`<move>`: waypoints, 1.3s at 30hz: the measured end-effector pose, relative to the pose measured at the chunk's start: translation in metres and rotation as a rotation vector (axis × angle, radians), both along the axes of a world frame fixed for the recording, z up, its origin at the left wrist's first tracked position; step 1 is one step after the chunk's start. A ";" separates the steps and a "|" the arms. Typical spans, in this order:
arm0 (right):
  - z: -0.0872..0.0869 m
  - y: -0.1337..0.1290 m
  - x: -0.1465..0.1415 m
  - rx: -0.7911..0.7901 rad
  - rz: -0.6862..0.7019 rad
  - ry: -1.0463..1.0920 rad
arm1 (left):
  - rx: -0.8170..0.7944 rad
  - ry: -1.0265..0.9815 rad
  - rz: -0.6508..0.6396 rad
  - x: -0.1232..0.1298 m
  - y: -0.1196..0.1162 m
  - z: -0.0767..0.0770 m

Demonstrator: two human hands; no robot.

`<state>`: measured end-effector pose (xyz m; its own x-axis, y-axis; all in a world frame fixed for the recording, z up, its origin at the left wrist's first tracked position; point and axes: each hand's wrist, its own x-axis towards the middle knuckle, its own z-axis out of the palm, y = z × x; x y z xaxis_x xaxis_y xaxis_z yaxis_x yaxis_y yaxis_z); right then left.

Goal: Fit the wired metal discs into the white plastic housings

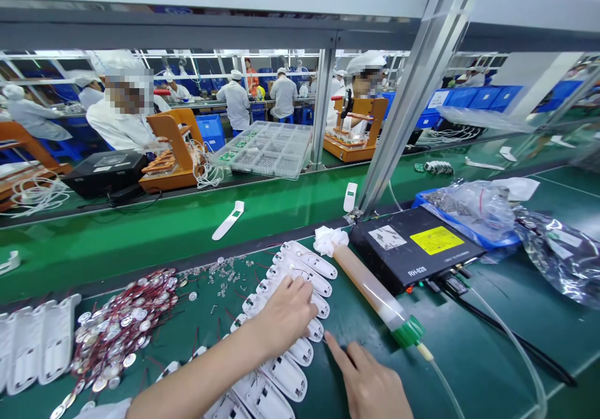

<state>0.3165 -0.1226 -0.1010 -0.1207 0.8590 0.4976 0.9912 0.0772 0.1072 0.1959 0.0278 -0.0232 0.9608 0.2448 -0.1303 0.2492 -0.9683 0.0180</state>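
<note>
Several white plastic shells (284,378) lie in an overlapping diagonal row on the green bench, thin red wires at their left ends. Over the middle of the row is my left hand (289,312), its fingers curled down onto a shell; what they hold, if anything, is hidden. My right hand (368,378) is just right of the row, index finger stretched toward the end of a shell and the other fingers bent. Left of the row sits a pile of round metal discs with red wires (126,322). Small clear parts (222,275) are scattered behind it.
A capped dispensing tube (370,287) lies right of the shells, beside a black controller box (417,244). Behind are a blue tray with bagged parts (469,209) and a metal post (412,94). More shells (42,344) stand far left. Beyond the green conveyor (154,219), people work.
</note>
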 end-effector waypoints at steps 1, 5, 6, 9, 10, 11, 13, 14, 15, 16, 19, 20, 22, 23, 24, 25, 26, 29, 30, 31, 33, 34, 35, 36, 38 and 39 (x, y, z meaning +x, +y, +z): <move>0.001 0.001 0.000 0.002 0.005 -0.012 | 0.001 0.000 -0.003 0.000 0.000 0.000; 0.002 0.004 0.000 0.017 0.021 -0.026 | 0.021 0.000 -0.012 0.001 -0.001 0.000; 0.002 0.004 0.001 0.025 0.025 -0.022 | 0.027 0.000 -0.013 0.001 -0.001 0.000; 0.002 0.000 0.000 0.063 0.027 0.005 | 0.042 -0.007 -0.013 0.000 -0.003 0.001; 0.002 -0.003 -0.002 0.070 0.030 0.017 | 0.043 -0.014 -0.013 -0.002 -0.004 0.003; 0.002 -0.006 -0.005 0.069 0.038 0.030 | 0.042 -0.022 -0.015 -0.004 -0.005 0.004; 0.003 -0.011 -0.011 0.051 0.060 0.054 | 0.035 -0.038 -0.018 -0.010 -0.007 0.006; 0.003 -0.013 -0.015 0.043 0.066 0.062 | 0.032 -0.043 -0.020 -0.014 -0.008 0.006; 0.004 -0.014 -0.018 0.039 0.068 0.068 | 0.031 -0.045 -0.022 -0.019 -0.009 0.006; 0.004 -0.015 -0.020 0.038 0.064 0.070 | 0.033 -0.045 -0.023 -0.023 -0.009 0.006; 0.005 -0.014 -0.024 0.045 0.050 0.058 | 0.046 -0.042 -0.023 -0.032 -0.010 0.000; 0.005 -0.013 -0.024 0.048 0.052 0.049 | 0.049 -0.042 -0.021 -0.033 -0.010 -0.003; 0.005 -0.013 -0.023 0.052 0.059 0.031 | 0.054 -0.045 -0.017 -0.035 -0.010 -0.007; 0.004 -0.013 -0.023 0.051 0.063 0.023 | 0.055 -0.046 -0.014 -0.035 -0.010 -0.008; 0.004 -0.013 -0.023 0.050 0.065 0.016 | 0.056 -0.046 -0.013 -0.034 -0.011 -0.010; 0.004 -0.013 -0.023 0.048 0.065 0.008 | 0.058 -0.046 -0.012 -0.034 -0.011 -0.010; 0.004 -0.012 -0.023 0.050 0.066 0.001 | 0.060 -0.045 -0.012 -0.034 -0.011 -0.010; 0.005 -0.010 -0.027 0.056 0.065 -0.023 | 0.069 -0.043 -0.014 -0.033 -0.012 -0.009; 0.005 -0.010 -0.028 0.056 0.066 -0.028 | 0.073 -0.042 -0.015 -0.033 -0.012 -0.009; 0.006 -0.009 -0.030 0.052 0.068 -0.031 | 0.077 -0.040 -0.016 -0.033 -0.013 -0.009; 0.006 -0.008 -0.032 0.042 0.065 -0.032 | 0.086 -0.036 -0.018 -0.033 -0.014 -0.008; 0.005 -0.008 -0.032 0.041 0.059 -0.033 | 0.092 -0.033 -0.019 -0.033 -0.014 -0.008; 0.004 -0.008 -0.033 0.041 0.052 -0.037 | 0.099 -0.031 -0.018 -0.033 -0.015 -0.007; 0.003 -0.008 -0.033 0.044 0.048 -0.041 | 0.106 -0.028 -0.018 -0.032 -0.015 -0.007; 0.002 -0.009 -0.032 0.046 0.054 -0.046 | 0.124 -0.022 -0.016 -0.032 -0.015 -0.006; 0.002 -0.010 -0.031 0.053 0.056 -0.044 | 0.132 -0.020 -0.015 -0.031 -0.016 -0.005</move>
<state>0.2854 -0.1326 -0.0994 -0.1905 0.8229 0.5353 0.9798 0.1257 0.1555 0.1648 0.0123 -0.0285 0.9666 0.2442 -0.0784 0.2355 -0.9662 -0.1050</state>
